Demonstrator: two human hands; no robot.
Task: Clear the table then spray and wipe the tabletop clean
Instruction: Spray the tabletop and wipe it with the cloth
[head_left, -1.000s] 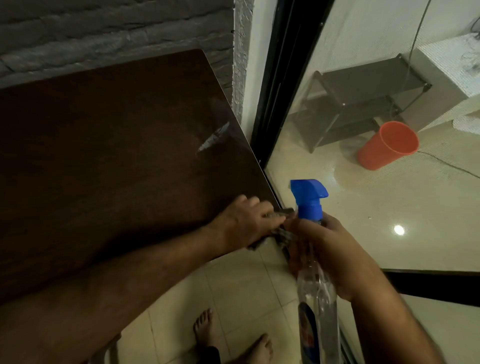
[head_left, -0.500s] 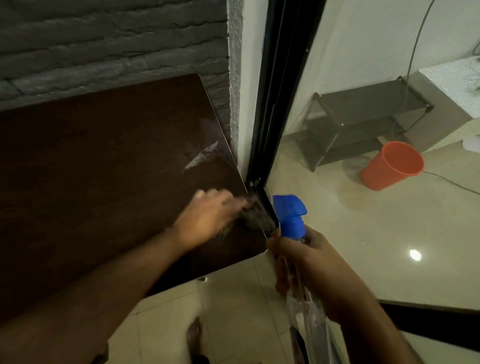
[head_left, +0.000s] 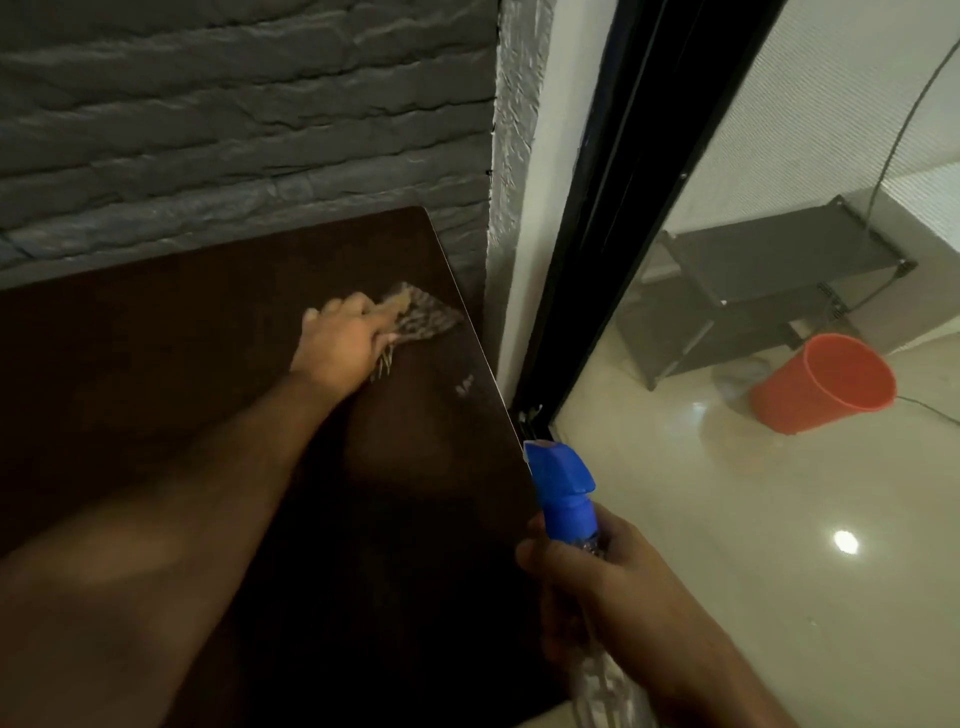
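I count two hands of mine in view: my left hand (head_left: 347, 347) and my right hand (head_left: 597, 577). There is one cloth (head_left: 415, 317), one spray bottle (head_left: 563, 493) with one blue head, and one dark table (head_left: 156, 389). Past the glass I see one orange bucket (head_left: 826, 384) and one grey rack (head_left: 769, 291), with perhaps two or three shelves.

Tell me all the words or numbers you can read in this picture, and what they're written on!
There are none to read here.
The spray bottle in the right hand shows only its blue nozzle and a bit of clear neck; any label is hidden or out of view.
The cloth under the left hand has a blurred pattern, no letters.
The tabletop, brick wall and orange bucket bear no writing.
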